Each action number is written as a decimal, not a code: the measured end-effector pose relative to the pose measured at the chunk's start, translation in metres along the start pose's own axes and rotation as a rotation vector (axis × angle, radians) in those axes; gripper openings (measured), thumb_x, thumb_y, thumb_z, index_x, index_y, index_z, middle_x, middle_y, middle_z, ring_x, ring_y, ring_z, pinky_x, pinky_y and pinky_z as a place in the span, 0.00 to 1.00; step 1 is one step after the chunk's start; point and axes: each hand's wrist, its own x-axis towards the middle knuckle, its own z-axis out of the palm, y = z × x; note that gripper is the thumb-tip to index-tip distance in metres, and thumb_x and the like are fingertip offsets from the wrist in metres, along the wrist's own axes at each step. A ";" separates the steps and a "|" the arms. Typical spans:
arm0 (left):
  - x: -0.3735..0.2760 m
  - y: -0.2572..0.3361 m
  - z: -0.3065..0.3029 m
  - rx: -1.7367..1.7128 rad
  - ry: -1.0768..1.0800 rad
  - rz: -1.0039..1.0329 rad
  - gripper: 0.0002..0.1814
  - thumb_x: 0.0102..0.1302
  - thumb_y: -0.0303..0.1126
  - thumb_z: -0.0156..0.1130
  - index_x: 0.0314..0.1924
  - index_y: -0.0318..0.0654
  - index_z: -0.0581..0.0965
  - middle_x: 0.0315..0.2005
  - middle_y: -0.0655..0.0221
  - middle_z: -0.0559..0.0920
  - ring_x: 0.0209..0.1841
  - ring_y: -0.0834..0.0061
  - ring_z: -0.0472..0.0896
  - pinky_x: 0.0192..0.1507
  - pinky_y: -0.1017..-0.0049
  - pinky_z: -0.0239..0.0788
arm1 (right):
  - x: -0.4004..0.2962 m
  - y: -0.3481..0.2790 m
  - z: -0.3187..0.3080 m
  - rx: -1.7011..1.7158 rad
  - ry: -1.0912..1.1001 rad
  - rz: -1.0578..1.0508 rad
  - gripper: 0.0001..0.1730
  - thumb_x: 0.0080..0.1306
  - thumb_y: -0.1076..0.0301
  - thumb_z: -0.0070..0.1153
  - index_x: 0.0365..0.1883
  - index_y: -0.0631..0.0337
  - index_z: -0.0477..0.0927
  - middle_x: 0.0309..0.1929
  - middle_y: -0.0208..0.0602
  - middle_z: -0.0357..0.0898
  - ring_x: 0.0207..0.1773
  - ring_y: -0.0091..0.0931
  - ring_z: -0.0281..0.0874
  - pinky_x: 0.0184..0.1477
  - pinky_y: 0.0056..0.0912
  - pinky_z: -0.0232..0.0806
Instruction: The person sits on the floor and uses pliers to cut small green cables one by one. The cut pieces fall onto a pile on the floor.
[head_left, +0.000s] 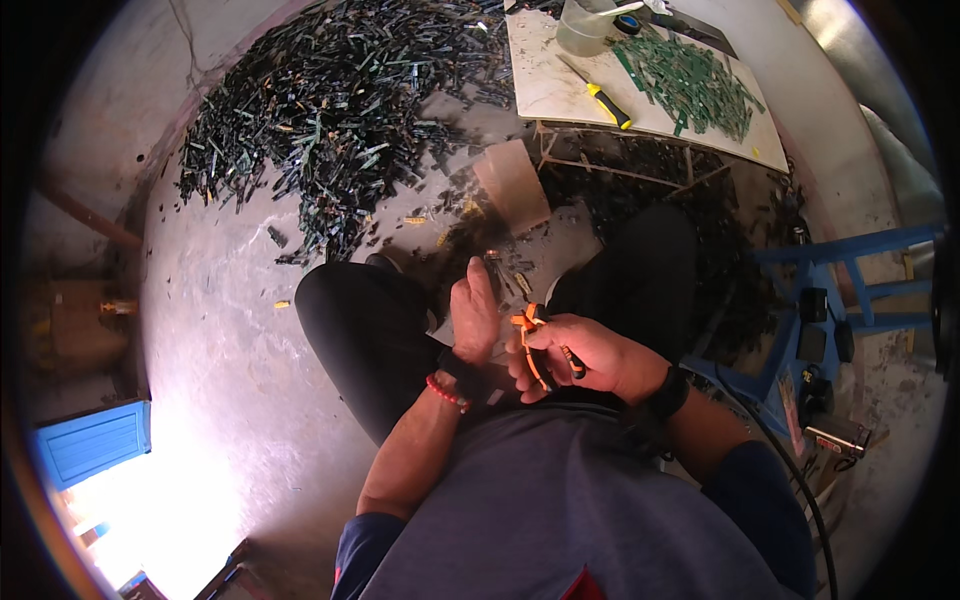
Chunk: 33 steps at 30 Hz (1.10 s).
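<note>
In the head view, my right hand (592, 356) is closed around pliers with orange and black handles (535, 352), their head pointing up and away from me. Just left of the pliers is my left hand (475, 311), thumb side up, near a small dark piece with a coppery end (491, 259). Whether its fingers grip that piece cannot be told. Beyond the hands, a brown cardboard piece (512, 186) lies on the floor, with small dark and yellow scraps about it.
A large heap of dark strips (322, 112) covers the floor ahead. On a low white board (540, 82) are green strips (694, 86), a yellow-black screwdriver (609, 105) and a clear plastic tub (583, 30). A blue wooden stool (795, 330) and a black cable (795, 469) are at the right.
</note>
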 end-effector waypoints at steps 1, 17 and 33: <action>0.000 0.000 0.000 0.016 0.000 0.017 0.36 0.79 0.53 0.35 0.20 0.27 0.66 0.12 0.62 0.64 0.19 0.70 0.60 0.25 0.61 0.56 | -0.002 -0.003 0.001 -0.019 0.033 0.021 0.13 0.70 0.64 0.48 0.44 0.64 0.77 0.37 0.41 0.82 0.39 0.34 0.81 0.45 0.44 0.76; -0.005 0.002 0.001 0.060 -0.071 -0.062 0.33 0.78 0.49 0.37 0.24 0.25 0.68 0.15 0.53 0.68 0.21 0.61 0.66 0.31 0.57 0.61 | -0.003 0.007 -0.003 -0.298 0.173 -0.001 0.15 0.69 0.65 0.47 0.50 0.63 0.76 0.42 0.40 0.82 0.43 0.28 0.81 0.43 0.30 0.72; -0.009 0.014 0.002 0.177 -0.037 0.049 0.34 0.78 0.50 0.35 0.23 0.25 0.70 0.14 0.54 0.69 0.21 0.60 0.71 0.31 0.58 0.63 | 0.002 0.012 -0.012 0.094 0.078 0.051 0.13 0.71 0.61 0.49 0.42 0.63 0.77 0.34 0.37 0.80 0.36 0.30 0.79 0.36 0.35 0.71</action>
